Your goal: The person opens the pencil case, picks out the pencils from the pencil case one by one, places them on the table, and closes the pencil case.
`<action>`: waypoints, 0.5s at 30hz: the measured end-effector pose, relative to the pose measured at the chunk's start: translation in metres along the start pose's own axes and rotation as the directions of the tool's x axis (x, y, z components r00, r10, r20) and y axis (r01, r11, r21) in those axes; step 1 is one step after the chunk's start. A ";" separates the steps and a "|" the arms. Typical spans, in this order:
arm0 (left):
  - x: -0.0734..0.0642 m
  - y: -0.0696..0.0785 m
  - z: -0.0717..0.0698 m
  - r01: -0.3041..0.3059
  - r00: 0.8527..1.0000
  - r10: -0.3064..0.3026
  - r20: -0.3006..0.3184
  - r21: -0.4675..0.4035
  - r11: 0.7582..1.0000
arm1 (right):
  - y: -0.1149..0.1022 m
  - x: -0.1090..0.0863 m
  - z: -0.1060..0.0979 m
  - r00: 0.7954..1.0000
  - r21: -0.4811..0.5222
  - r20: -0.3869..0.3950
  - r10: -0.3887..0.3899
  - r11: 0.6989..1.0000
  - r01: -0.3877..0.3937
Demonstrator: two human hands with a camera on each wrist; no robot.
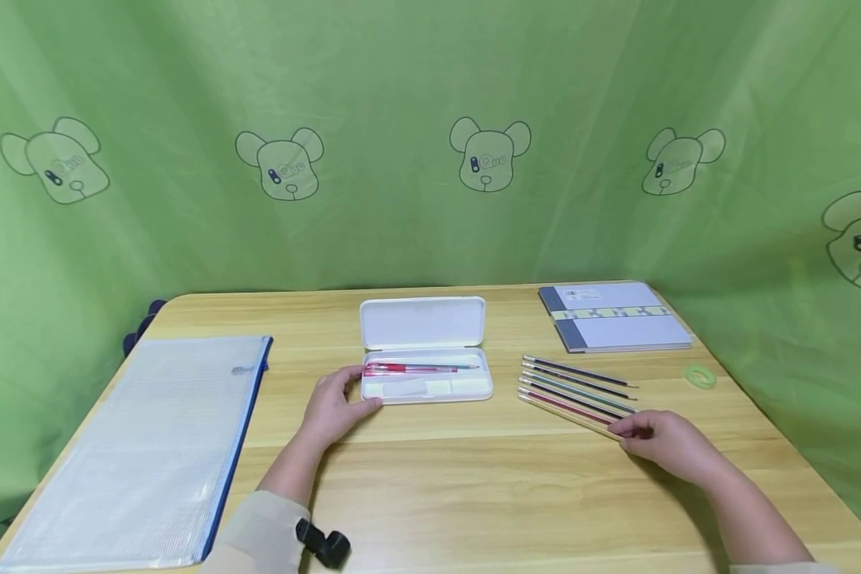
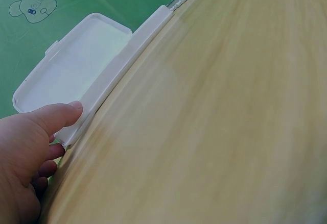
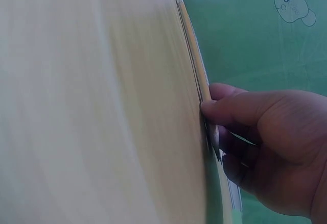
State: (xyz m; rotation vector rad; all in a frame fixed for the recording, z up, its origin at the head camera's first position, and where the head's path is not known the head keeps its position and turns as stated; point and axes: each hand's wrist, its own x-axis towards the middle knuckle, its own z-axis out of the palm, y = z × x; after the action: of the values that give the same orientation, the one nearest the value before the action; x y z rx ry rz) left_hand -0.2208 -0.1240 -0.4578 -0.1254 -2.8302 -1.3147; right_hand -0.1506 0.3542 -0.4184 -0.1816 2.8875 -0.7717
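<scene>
A white pencil case [image 1: 466,389] lies with its lid [image 1: 423,323] raised at the back. Inside its tray are a red pen [image 1: 402,368] and a pencil [image 1: 468,367]. My left hand [image 1: 332,408] grips the case's left end, thumb at the front corner and fingers by the left side. To the right, several pencils lie fanned on the table, eraser ends toward the case. My right hand [image 1: 670,445] pinches the nearest one, a wood-coloured pencil [image 1: 563,416], near its tip between thumb and fingers. In the right wrist view this pencil [image 3: 193,45] runs close along the tabletop.
A translucent zip pouch [image 1: 143,446] with a blue edge covers the table's left side. At the back right lies a grey-white notebook [image 1: 617,331] with a patterned band. A green ring [image 1: 700,376] sits near the right edge. Green curtain [image 1: 402,223] surrounds the wooden table [image 1: 459,494].
</scene>
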 end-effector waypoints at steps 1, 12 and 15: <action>0.000 0.000 0.000 0.000 1.000 0.000 -0.001 0.001 1.000 | 0.000 0.000 0.000 1.000 0.000 0.000 -0.001 1.000 0.001; 0.000 -0.001 0.001 -0.019 1.000 0.019 -0.011 0.007 1.000 | -0.004 0.000 0.000 1.000 0.034 -0.001 -0.003 0.999 0.003; 0.000 0.000 0.001 -0.010 1.000 0.010 -0.006 0.002 1.000 | -0.009 0.002 -0.001 1.000 0.045 -0.008 -0.013 0.999 0.013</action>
State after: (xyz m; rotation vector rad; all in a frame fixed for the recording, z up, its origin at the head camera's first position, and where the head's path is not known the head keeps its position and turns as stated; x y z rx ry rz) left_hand -0.2210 -0.1237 -0.4585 -0.1346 -2.8222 -1.3079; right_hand -0.1523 0.3462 -0.4132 -0.1930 2.8760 -0.8408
